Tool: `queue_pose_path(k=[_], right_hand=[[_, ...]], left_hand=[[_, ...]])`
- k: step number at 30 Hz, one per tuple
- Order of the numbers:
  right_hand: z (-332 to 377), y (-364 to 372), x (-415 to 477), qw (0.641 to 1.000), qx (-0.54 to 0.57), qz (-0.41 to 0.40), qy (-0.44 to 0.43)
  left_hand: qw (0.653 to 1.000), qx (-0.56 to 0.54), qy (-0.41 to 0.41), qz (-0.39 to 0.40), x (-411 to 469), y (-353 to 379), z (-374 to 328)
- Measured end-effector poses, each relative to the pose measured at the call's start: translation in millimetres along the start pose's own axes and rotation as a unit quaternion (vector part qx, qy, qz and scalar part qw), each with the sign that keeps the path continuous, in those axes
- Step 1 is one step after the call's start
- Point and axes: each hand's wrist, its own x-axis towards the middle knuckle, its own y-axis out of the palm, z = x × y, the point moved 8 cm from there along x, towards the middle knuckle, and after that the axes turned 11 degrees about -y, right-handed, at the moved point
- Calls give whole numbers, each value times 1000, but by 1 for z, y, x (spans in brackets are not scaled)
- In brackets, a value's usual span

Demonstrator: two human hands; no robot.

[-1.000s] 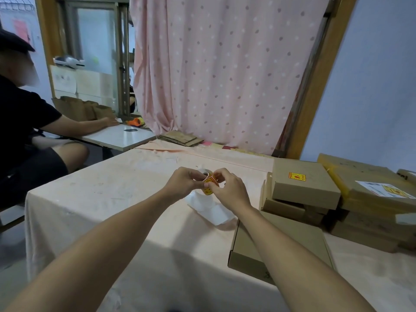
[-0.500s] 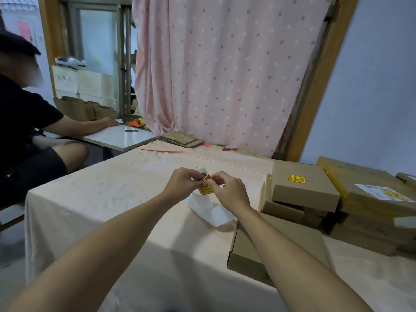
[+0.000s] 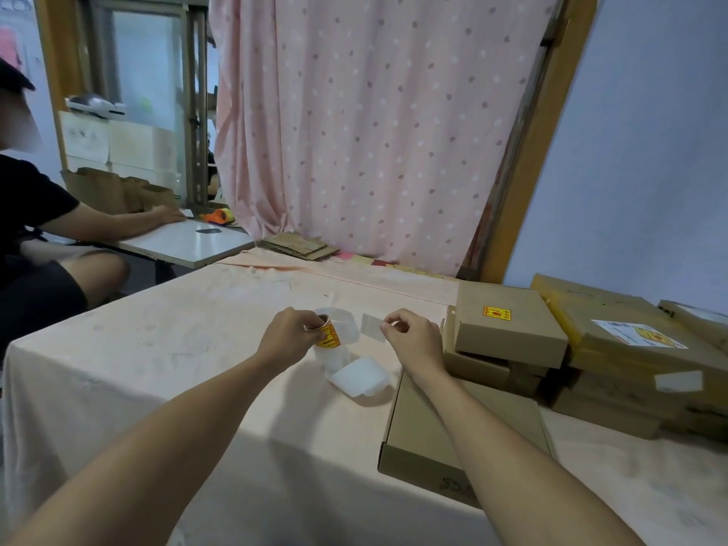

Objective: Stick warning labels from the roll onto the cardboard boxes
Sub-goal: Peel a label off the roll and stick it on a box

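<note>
My left hand point(image 3: 289, 336) grips the small roll of yellow-and-red warning labels point(image 3: 327, 333) above the table. A strip of white backing paper point(image 3: 356, 374) trails from the roll down onto the cloth. My right hand point(image 3: 411, 342) pinches a peeled label point(image 3: 373, 327) by its edge, pale back side toward me, a short way right of the roll. A flat cardboard box point(image 3: 417, 439) lies under my right forearm with a bare top. Behind it, the top box of a stack point(image 3: 508, 329) carries a warning label point(image 3: 497, 312).
A pink cloth covers the table point(image 3: 165, 348). More labelled boxes point(image 3: 630, 340) are piled at the right. Another person point(image 3: 35, 238) sits at a small white table point(image 3: 189, 242) on the left. Flattened cardboard point(image 3: 297, 246) lies by the pink curtain.
My hands were together at the roll. Now the right hand has pulled away to the right with a label peeled off, while the left keeps the roll.
</note>
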Motion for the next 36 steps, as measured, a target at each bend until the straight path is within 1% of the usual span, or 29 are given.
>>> queue_pose_path(k=[4, 10, 13, 18, 20, 22, 27, 32, 36], right_hand=[[-18, -20, -4, 997, 64, -36, 29], [-39, -46, -11, 994, 73, -51, 56], [-48, -55, -15, 991, 97, -61, 75], [-48, -70, -22, 989, 108, -74, 71], [-46, -75, -24, 988, 117, -77, 68], [-44, -80, -28, 987, 127, -77, 67], [-42, -100, -39, 986, 129, -73, 72], [-51, -125, -55, 990, 100, -41, 88], [-64, -142, -79, 989, 94, 26, 106]], left_hand=[[997, 77, 4, -12, -4, 17, -2], [988, 149, 36, 17, -10, 38, -5], [981, 185, 45, 26, -13, 44, -6], [977, 192, 80, 54, -13, 45, -9], [975, 203, 72, 50, -13, 42, -13], [977, 202, 62, 43, -15, 40, -21], [980, 178, 84, 37, -30, 45, -67], [979, 131, 118, 98, -47, 78, -110], [976, 69, 150, 144, -69, 113, -147]])
